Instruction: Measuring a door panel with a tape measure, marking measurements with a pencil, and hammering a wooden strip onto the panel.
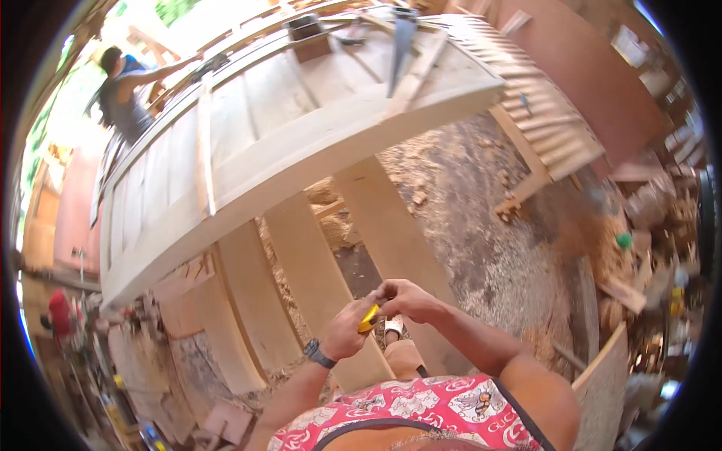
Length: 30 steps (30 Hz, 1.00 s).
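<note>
Both of my hands meet low in the middle of the head view, in front of my body. My left hand point(344, 331), with a watch point(319, 353) on its wrist, is closed round a small yellow tool point(368, 319) whose kind is partly hidden by the fingers. Fingers bent in a pinch, my right hand point(408, 300) is close against the tool's far end; what lies in the pinch cannot be made out. Below the hands are long pale boards point(301, 259). Beyond them lies a large panelled wooden door point(323, 135), raised above the floor.
A handsaw point(402, 49), a wooden box point(307, 37) and loose strips point(205, 150) rest on the door. Another person point(128, 94) works beyond its far left side. Corrugated sheeting point(526, 83) stands at the right. Sawdust and shavings point(496, 240) cover the floor; clutter lines both sides.
</note>
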Each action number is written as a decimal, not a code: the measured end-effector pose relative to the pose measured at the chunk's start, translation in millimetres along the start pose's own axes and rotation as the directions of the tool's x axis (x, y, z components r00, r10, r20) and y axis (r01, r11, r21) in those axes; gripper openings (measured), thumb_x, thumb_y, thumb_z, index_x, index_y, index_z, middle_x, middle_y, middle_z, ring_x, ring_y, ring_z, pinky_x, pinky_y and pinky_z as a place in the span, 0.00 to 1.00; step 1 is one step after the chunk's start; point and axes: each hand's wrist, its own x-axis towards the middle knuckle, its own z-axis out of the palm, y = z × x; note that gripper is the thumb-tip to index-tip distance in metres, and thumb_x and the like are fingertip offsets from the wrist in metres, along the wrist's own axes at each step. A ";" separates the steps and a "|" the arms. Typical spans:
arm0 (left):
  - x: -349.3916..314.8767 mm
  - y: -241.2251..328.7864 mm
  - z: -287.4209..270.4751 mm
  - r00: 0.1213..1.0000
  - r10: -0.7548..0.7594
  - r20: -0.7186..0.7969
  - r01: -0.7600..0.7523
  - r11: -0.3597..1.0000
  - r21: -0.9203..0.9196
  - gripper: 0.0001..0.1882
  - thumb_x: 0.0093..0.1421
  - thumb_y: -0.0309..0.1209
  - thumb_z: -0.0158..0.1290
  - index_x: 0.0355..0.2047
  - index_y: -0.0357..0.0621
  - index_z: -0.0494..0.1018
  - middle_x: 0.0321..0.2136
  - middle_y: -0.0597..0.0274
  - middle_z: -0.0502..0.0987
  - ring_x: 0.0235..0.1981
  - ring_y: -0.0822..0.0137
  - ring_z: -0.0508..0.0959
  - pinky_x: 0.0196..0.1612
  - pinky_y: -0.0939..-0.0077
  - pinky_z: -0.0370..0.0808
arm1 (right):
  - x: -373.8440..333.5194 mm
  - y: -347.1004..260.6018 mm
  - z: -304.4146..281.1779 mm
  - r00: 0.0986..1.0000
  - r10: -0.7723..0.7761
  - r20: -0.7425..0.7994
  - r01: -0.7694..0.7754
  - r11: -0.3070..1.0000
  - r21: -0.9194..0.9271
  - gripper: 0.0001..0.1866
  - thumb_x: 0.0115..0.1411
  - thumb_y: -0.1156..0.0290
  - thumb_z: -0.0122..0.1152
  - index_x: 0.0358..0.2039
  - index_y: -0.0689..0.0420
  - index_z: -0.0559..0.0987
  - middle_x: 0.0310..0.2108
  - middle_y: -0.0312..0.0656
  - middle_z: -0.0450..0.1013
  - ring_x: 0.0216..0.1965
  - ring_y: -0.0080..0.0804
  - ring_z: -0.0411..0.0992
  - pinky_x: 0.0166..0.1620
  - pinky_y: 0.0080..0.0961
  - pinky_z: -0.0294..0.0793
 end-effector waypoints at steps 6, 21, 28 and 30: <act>22.5 -8.7 -32.4 0.998 -0.062 0.013 0.057 0.971 0.231 0.31 0.56 0.47 0.64 0.55 0.44 0.73 0.38 0.48 0.79 0.42 0.48 0.79 0.44 0.60 0.77 | 14.5 -55.2 -143.7 0.990 -0.134 -0.035 0.138 0.977 0.164 0.09 0.46 0.86 0.62 0.28 0.61 0.77 0.25 0.39 0.73 0.25 0.28 0.73 0.28 0.23 0.74; 121.2 -59.8 -81.3 0.963 -0.027 -0.269 0.135 0.910 0.392 0.17 0.60 0.29 0.53 0.49 0.40 0.75 0.38 0.45 0.75 0.40 0.47 0.76 0.46 0.59 0.74 | 101.2 -265.4 -429.8 0.601 -0.376 -0.706 0.735 0.607 0.303 0.13 0.73 0.66 0.44 0.48 0.56 0.76 0.41 0.43 0.79 0.43 0.32 0.77 0.49 0.34 0.78; 192.4 -27.8 -60.7 0.932 -0.059 -0.357 0.261 0.793 0.550 0.18 0.61 0.30 0.52 0.51 0.39 0.75 0.39 0.45 0.75 0.42 0.48 0.75 0.48 0.56 0.72 | 130.0 -284.5 -387.7 0.582 -0.232 -0.779 0.687 0.652 0.320 0.12 0.74 0.65 0.42 0.43 0.51 0.75 0.39 0.37 0.79 0.42 0.33 0.75 0.49 0.38 0.74; 195.6 -22.2 -60.8 0.928 -0.042 -0.371 0.266 0.771 0.579 0.18 0.61 0.31 0.52 0.51 0.40 0.75 0.39 0.45 0.75 0.43 0.48 0.75 0.48 0.56 0.72 | 137.0 -285.4 -396.7 0.594 -0.230 -0.771 0.687 0.643 0.338 0.12 0.74 0.65 0.42 0.43 0.51 0.76 0.38 0.37 0.79 0.41 0.33 0.75 0.48 0.38 0.74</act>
